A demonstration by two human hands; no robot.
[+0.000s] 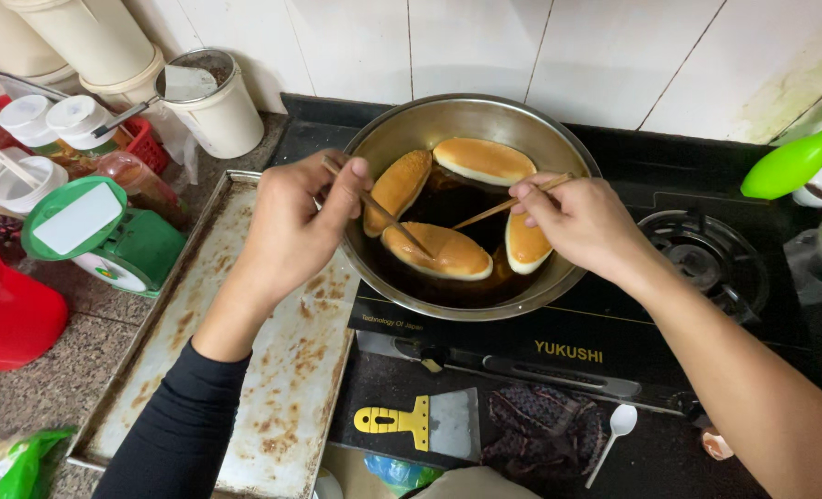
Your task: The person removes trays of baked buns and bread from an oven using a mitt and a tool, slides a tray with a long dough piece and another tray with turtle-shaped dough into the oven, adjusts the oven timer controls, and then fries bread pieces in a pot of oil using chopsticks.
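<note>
Kitchen tabletop, one view from above. Left hand: closed on a wooden stick, tip resting on the front bun in the pan. Right hand: closed on a second stick, slanting down toward the dark oil between the buns. Pan: round, metal, on the left burner of a black stove against the back wall; holds four golden oblong buns in dark oil, namely the front one, a left one, a back one and a right one, partly behind the right hand. Tray: rusted, flat, bare, touching the stove's left side, under the left forearm. Scale: green, at the left edge. Red tub: left edge, nearer the front. White jars: back left corner. Scraper, yellow-handled, cloth and white spoon: on the stove's front. Risks, as judged: a bun pinned by single sticks could slip and drop back, splashing hot oil on both hands, which hang just over the rim; the left sleeve lies over the tray and may pick up rust; a push on the rim could shift the pan on its burner.
</note>
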